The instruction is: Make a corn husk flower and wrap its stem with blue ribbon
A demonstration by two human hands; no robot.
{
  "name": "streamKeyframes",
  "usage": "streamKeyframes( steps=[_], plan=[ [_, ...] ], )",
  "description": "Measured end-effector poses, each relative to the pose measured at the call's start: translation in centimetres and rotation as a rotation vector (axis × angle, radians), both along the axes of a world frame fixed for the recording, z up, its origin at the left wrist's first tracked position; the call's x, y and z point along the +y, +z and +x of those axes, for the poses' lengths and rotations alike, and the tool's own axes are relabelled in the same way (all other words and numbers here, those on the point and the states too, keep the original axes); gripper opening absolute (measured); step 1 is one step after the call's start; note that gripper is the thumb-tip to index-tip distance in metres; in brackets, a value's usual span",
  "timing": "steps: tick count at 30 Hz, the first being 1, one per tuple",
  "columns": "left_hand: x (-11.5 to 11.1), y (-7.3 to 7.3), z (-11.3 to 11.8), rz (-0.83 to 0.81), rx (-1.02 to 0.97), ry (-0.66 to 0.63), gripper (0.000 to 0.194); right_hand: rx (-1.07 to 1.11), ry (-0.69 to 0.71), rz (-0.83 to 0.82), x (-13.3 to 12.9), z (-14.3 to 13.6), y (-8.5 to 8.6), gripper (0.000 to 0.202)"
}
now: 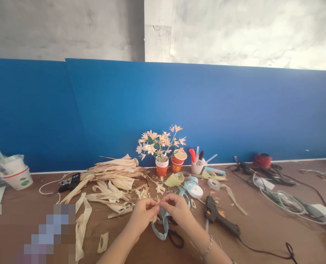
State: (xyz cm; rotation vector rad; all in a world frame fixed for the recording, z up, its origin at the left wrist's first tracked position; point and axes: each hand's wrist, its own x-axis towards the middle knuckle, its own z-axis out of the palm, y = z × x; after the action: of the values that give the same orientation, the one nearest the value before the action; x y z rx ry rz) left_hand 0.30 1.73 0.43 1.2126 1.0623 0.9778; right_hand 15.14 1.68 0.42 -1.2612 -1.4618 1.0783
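Above the table my left hand (144,214) and my right hand (176,209) meet, thumbs and forefingers pinched together. Between them is a light blue ribbon (160,235), which hangs below the fingers in a loop. Its exact hold at the fingertips is partly hidden. Under the hands lies a pair of scissors with a black handle loop (176,240), mostly covered. Right of my right hand rests a black glue gun (220,216). Just beyond the hands are a white ribbon spool (196,191) with blue ribbon and a pale yellow ribbon (174,179).
Dried corn husks (116,176) are heaped at the left. Pale husk flowers (163,143) stand in red paper cups (161,169) against a blue partition (207,110). A pen cup (197,168), a tape roll (213,184) and tangled cables (292,201) lie to the right.
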Motion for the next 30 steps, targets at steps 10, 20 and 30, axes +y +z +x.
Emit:
streamKeyframes(
  steps=[10,20,30],
  plan=[
    [0.5,-0.4,-0.4,0.155,0.181,-0.013,0.008,-0.155,-0.021,0.118,-0.5,-0.3,0.1,0.018],
    [0.3,-0.8,-0.1,0.129,0.116,0.031,0.013,-0.165,0.042,0.065,0.2,0.5,-0.2,0.013],
    [0.4,-0.8,-0.1,0.241,0.261,0.119,0.017,-0.084,0.112,-0.048,0.4,0.8,-0.1,0.021]
  ],
)
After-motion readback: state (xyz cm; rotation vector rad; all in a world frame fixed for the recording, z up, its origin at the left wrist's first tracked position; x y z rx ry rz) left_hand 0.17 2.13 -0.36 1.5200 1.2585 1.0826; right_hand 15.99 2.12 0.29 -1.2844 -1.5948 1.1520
